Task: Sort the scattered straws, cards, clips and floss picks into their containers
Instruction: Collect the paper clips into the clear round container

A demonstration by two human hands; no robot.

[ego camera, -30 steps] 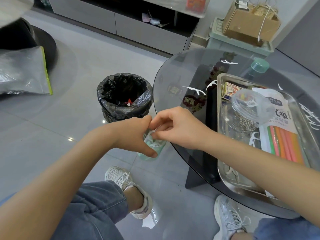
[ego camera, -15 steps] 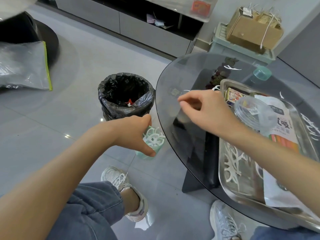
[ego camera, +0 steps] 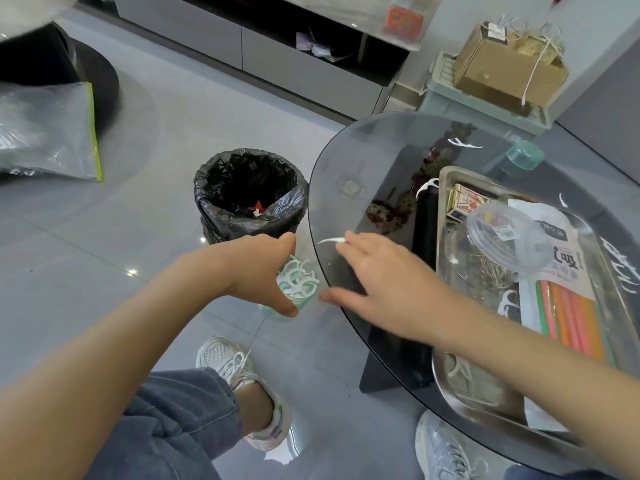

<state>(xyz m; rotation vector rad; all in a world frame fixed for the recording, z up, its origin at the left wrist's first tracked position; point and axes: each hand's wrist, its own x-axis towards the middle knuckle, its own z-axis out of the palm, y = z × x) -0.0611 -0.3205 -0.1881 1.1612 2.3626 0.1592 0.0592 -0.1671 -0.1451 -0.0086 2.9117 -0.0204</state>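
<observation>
Floss pick of slim white plastic [ego camera: 330, 240] lies near the left rim of the round smoked-glass counter [ego camera: 363, 161], its long axis nearly level across the view. The thin pointed end aims left toward the rim and the thicker end is tucked under the fingertips of the right hand [ego camera: 381, 278]. It is motion-blurred, a pale sliver tapering to a point. The right hand is spread, fingers straight and thumb splayed out toward the rim, touching the pick rather than wrapping it. The left hand [ego camera: 256, 271] curls around a small mint-green plastic cup [ego camera: 298, 299] and grips it just off the counter's rim, above the floor. The cup stands upright, crammed with tangled white picks. Two more white floss picks [ego camera: 427, 185] lie farther back on the glass, beside the rectangular stainless-steel tray [ego camera: 439, 209].
</observation>
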